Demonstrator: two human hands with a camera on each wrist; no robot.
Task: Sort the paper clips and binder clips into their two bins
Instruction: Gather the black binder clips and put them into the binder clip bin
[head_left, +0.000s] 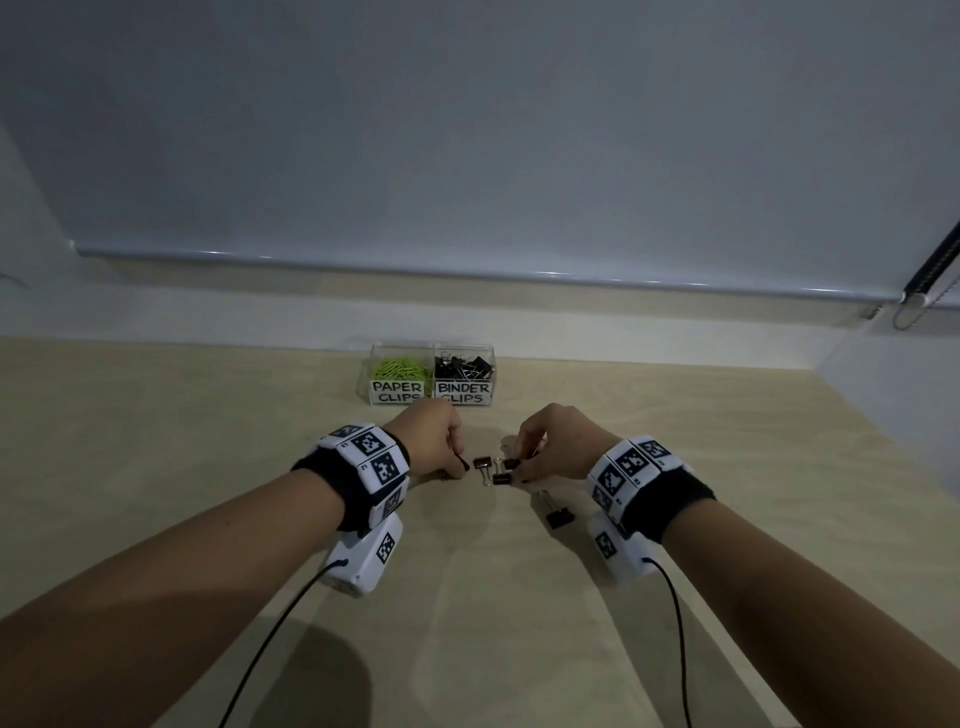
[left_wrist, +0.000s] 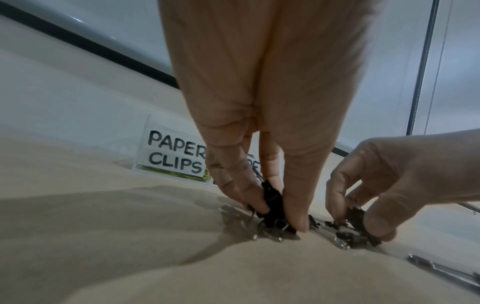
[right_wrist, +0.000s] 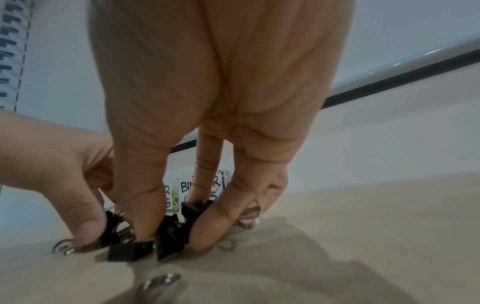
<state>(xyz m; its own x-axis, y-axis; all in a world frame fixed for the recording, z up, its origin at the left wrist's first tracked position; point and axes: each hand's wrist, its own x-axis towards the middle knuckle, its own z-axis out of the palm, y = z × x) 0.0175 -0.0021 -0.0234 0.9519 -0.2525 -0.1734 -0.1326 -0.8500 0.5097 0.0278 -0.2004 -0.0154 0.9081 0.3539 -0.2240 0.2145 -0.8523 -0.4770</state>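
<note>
I am reading two hand-lettered white labels on the front of a clear divided box (head_left: 431, 382) sitting at the far edge of the table, against the wall. The left label is saying "PAPER CLIPS" (head_left: 397, 392) in black capitals, and behind it lime-green paper clips (head_left: 400, 368) are lying in the left compartment. The right label is saying "BINDER CLIPS" (head_left: 464, 393), and black binder clips (head_left: 465, 365) are filling the right compartment.

My left hand (head_left: 435, 441) is pinching a black binder clip (left_wrist: 271, 202) between thumb and fingertips, right down at the table surface. My right hand (head_left: 556, 441) is likewise pinching a black binder clip (right_wrist: 171, 232) between thumb and forefinger, low against the table. Between my two hands two more loose binder clips (head_left: 491, 470) are lying on the wood, close together, and another one (head_left: 557, 514) is lying apart, nearer to me, beside my right wrist.

Both wrists are wearing black bands with white blocks printed in black-and-white square markers (head_left: 371, 457), and a thin black cable is trailing back from each.

The table (head_left: 208, 415) is showing a pale, light wood surface. Behind it a plain grey-white wall is rising, with a roller blind's bottom bar (head_left: 467, 270) running across, and a beaded cord (head_left: 930, 280) is hanging at the far right.
</note>
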